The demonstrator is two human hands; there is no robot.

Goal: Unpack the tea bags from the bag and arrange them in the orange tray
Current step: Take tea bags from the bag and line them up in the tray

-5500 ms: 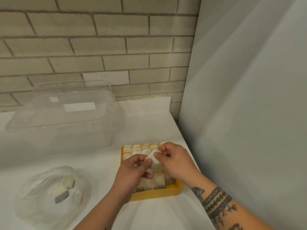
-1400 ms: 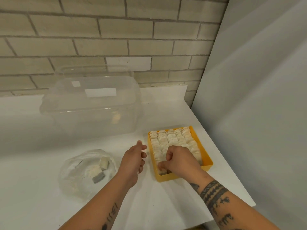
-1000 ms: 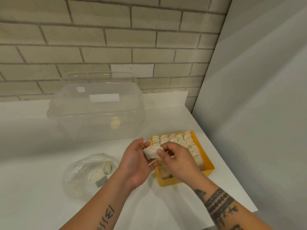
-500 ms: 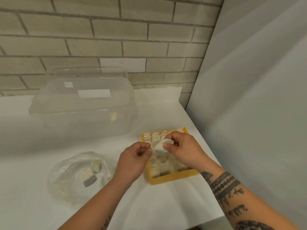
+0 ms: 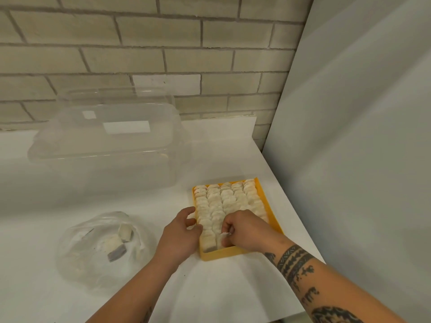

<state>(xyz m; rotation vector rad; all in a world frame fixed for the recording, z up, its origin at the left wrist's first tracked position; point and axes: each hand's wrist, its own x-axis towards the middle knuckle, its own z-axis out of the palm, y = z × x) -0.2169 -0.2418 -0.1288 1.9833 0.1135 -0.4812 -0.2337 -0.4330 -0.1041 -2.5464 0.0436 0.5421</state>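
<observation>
Tea bag [image 5: 225, 234]: white paper sachet, right hand [image 5: 247, 231] pinching it, orange plastic tray's [image 5: 219, 255] six o'clock.
Left hand [image 5: 179, 236]: fingers loose, empty.
Risk: wedging could topple packed rows [image 5: 224, 201].

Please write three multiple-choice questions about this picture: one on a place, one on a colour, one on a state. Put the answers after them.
1. Where does the plastic bag lie, from the tray?
A. on its left
B. on its right
C. inside it
2. What colour is the tray?
A. blue
B. orange
C. green
3. What does the right hand do?
A. lies flat and open
B. pinches a tea bag
C. makes an empty fist
Answers: 1 A, the bag lies left of the tray; 2 B, its walls are orange; 3 B, it pinches a tea bag at the tray's near end.
</observation>
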